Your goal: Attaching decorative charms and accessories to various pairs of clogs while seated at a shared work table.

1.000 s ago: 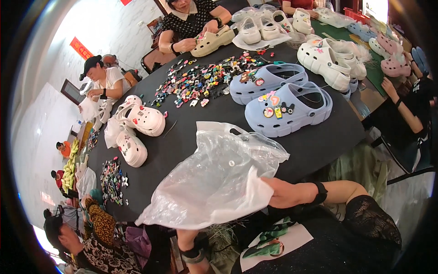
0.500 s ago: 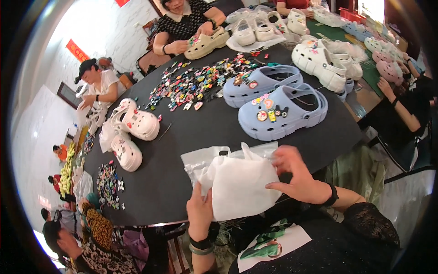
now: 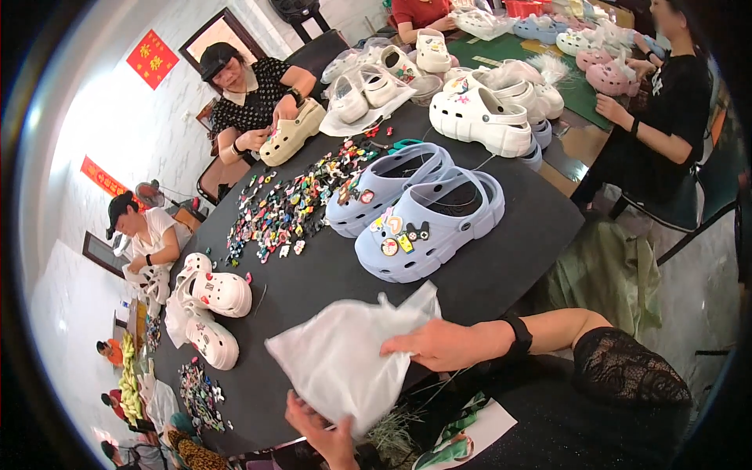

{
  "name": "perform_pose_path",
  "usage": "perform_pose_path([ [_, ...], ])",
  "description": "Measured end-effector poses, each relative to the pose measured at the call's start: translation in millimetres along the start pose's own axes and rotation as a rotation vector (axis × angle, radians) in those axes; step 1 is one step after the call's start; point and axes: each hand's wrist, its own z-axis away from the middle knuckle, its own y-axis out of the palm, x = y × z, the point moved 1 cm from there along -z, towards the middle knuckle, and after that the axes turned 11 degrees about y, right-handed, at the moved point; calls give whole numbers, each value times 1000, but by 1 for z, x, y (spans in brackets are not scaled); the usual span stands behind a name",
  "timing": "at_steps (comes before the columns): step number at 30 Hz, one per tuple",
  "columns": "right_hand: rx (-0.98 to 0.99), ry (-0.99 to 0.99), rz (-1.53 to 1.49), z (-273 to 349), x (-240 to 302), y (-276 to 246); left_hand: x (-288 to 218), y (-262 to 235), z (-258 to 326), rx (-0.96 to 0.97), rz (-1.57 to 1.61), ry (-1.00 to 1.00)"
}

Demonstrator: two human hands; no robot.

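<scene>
A thin white translucent plastic bag (image 3: 337, 352) is held over the near edge of the black table. My right hand (image 3: 442, 345) pinches its right side between thumb and fingers. My left hand (image 3: 325, 435) has its fingers and thumb at the bag's lower edge; part of that hand lies close to the frame's bottom. Just beyond the bag stand two light-blue clogs, a nearer one (image 3: 427, 235) and a farther one (image 3: 384, 188), both with colourful charms on their toes. Whether anything is inside the bag, I cannot tell.
Loose charms (image 3: 290, 207) lie heaped mid-table, with another pile (image 3: 201, 395) at the left edge. White clogs (image 3: 223, 294) sit left, more white clogs (image 3: 478, 117) at the far right. Across the table, a person handles a beige clog (image 3: 294, 133). Other people sit around.
The bag has shifted left and now spreads wider and tilted. Both my hands moved left; the left went lower. The whole view has turned, so the table appears shifted.
</scene>
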Motion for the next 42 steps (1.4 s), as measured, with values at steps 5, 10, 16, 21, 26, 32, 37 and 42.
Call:
perform_pose_path([
  [5,424,-142,-855,-5,21,35,-6,16,-9,476,326,219],
  [10,593,197,-1255,1,28,48,-9,26,-12,553,281,272],
  [16,-235,-341,-182,30,22,-31,6,76,-35,793,305,356],
  [21,-843,17,766,38,-56,-148,0,139,-41,1109,359,472],
  [26,-559,33,323,47,-109,-176,0,173,-39,1264,340,567],
  [32,-594,130,408,37,-41,-77,27,149,-24,1231,214,531],
  [37,-829,-182,467,81,22,-80,53,100,-11,1096,59,453],
  [42,-307,-380,-16,84,60,-20,58,86,5,1037,-20,433],
])
